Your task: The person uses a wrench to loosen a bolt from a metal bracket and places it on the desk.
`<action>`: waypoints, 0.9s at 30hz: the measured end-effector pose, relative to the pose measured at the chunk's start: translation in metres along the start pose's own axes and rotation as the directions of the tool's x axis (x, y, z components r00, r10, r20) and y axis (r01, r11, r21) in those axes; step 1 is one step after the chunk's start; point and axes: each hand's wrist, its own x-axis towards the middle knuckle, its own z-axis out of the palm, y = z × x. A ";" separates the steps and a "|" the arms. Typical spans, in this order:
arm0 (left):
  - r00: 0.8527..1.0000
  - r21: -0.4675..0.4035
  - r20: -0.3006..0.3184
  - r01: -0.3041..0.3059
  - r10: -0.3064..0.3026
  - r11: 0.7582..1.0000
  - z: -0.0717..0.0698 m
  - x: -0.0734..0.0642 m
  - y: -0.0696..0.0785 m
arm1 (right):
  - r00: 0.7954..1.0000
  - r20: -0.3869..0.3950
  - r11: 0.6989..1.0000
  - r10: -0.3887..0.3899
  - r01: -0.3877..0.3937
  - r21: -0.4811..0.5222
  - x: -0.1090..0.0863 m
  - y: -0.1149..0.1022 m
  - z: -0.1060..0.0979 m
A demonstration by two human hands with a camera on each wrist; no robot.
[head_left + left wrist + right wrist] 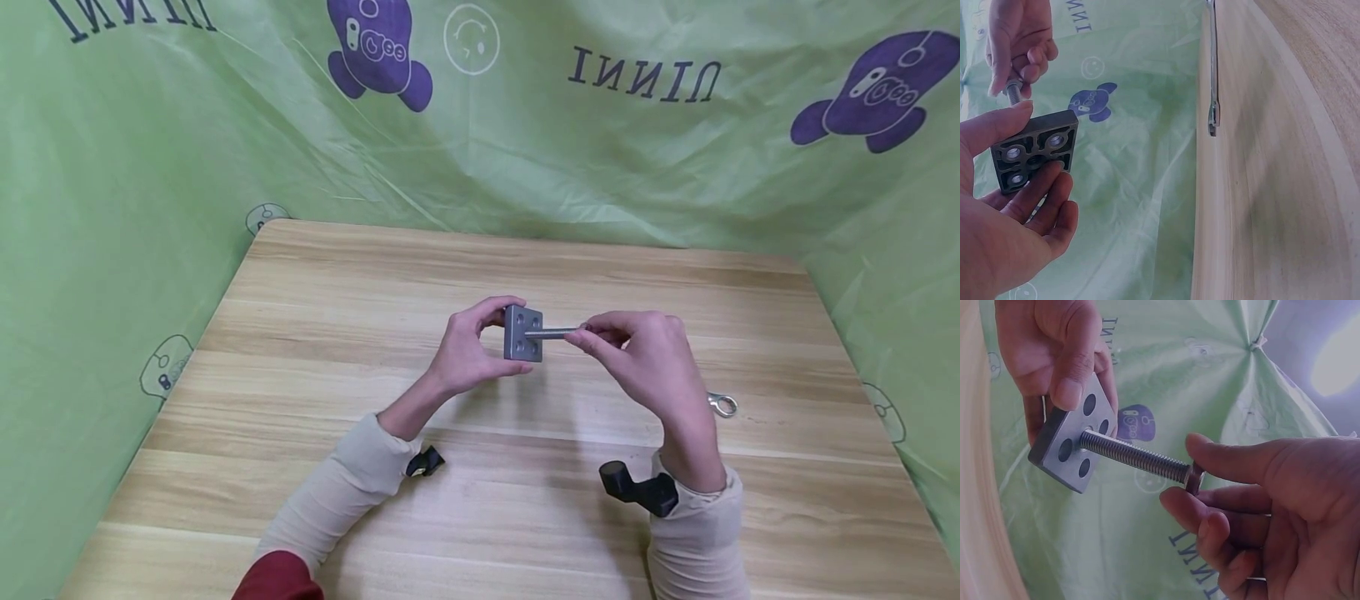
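Note:
My left hand [468,350] holds a square grey plate [522,335] by its edges, raised above the table. In the right wrist view the plate [1072,469] shows round holes near its corners and a threaded bolt [1138,459] standing in its middle hole. My right hand [645,354] pinches the head end of that bolt between thumb and forefinger. From the left wrist view, the plate's back [1035,150] is dark and ribbed, with metal-lined holes, and the left fingers [1054,206] lie against it.
A metal wrench [723,405] lies on the wooden table [337,333], partly hidden behind my right wrist. Green printed cloth [525,167] surrounds the table at the back and sides. Black camera mounts [637,492] sit on both wrists.

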 end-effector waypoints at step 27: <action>1.000 -0.016 0.005 0.018 -0.018 1.000 0.001 0.000 0.000 | 0.998 -0.029 0.999 -0.052 0.052 0.015 -0.001 0.004 -0.001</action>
